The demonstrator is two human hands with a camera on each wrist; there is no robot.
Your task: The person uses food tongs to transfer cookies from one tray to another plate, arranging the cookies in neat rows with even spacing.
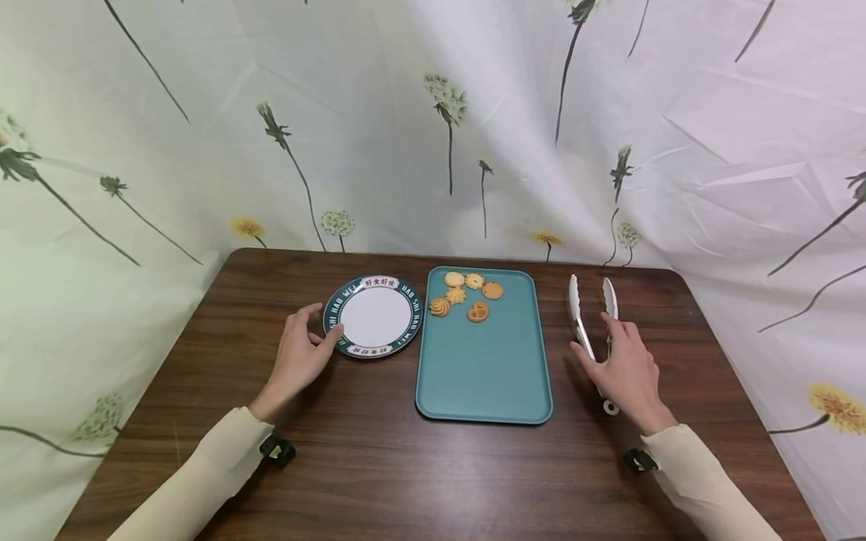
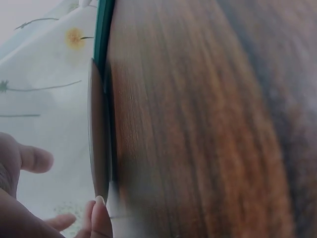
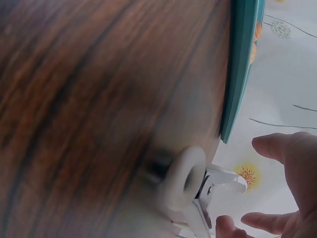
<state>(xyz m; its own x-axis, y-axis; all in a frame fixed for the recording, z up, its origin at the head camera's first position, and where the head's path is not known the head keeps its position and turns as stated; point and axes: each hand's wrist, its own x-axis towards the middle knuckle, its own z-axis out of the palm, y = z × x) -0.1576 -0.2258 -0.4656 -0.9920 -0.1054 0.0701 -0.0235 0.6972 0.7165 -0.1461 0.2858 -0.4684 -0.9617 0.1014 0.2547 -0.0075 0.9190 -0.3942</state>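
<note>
A round plate with a white middle and a dark green lettered rim lies flat on the table. My left hand is at its left side, thumb spread over the rim. In the left wrist view a fingertip meets the edge of the plate, while the thumb stands apart above it. Over the handle part of the spread tongs is my right hand, thumb and fingers parted. The right wrist view shows the tongs' white ring end, with the thumb clear of them.
Between the hands lies a teal rectangular tray, close beside the plate. Several cookies of different shapes sit in its far left part. Behind the brown wooden table hangs a white cloth with a dandelion print.
</note>
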